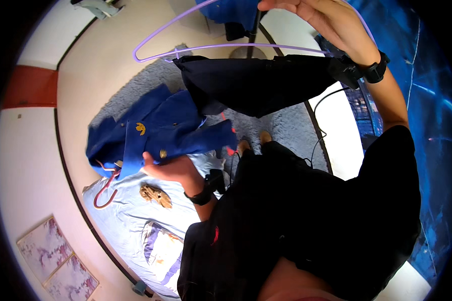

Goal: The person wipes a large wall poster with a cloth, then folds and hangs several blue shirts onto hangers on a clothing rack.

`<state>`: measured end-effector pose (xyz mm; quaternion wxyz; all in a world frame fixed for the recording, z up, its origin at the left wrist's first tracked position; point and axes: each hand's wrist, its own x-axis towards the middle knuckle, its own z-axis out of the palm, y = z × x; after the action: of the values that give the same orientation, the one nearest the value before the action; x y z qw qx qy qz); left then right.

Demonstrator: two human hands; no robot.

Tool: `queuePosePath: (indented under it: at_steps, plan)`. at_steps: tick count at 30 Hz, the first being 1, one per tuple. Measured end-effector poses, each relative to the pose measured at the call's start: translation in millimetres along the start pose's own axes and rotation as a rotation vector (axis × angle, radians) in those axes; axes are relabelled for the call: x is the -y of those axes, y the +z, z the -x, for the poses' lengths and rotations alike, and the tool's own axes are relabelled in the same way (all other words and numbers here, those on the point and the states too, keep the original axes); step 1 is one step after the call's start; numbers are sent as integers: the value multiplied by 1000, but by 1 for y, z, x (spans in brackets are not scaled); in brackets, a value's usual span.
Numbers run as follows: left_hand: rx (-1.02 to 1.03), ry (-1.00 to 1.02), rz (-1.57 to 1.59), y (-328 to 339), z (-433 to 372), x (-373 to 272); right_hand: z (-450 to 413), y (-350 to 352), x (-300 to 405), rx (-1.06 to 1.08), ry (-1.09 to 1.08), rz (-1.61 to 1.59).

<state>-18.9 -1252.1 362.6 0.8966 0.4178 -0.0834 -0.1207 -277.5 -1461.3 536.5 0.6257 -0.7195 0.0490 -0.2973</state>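
My left hand (167, 168) is at the lower edge of a blue jacket (165, 124) with gold emblems. Its thumb overlaps the cloth; the other fingers are hidden, so the grip is unclear. A dark red hanger (106, 195) sticks out of the jacket's collar end. At the top, my right hand (305, 15) is raised beside a lilac hanger (218, 46), its fingers partly cut off by the picture's edge. Whether they grip the hanger cannot be seen. A black garment (260, 82) hangs at the hanger's lower bar, below my right hand.
A bed with a pale blue sheet (130, 210) stands at lower left, bearing a brown crumpled item (155, 195). A grey shaggy rug (290, 126) lies under my feet. Beyond it is a black stand (252, 35) with blue cloth; a black cable (316, 109) runs at right.
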Motion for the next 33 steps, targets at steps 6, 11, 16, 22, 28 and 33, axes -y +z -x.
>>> queuePosePath:
  at_steps: [6,11,16,22,28,33]
  plan:
    - [416,332,-81,17,36,-26,-3,29,-10,-39,-104,232]
    - [800,195,-187,-8,21,-31,-5,47,3,-8,-9,-6]
    - [1022,263,-429,9,22,-32,-7,55,11,30,-9,125]
    - [937,106,-576,11,24,23,-5,13,2,129,66,159]
    - [745,15,-429,47,23,58,-3,-29,-3,110,107,74]
    - [454,-73,-449,125,42,66,3,-98,-19,-159,194,-278]
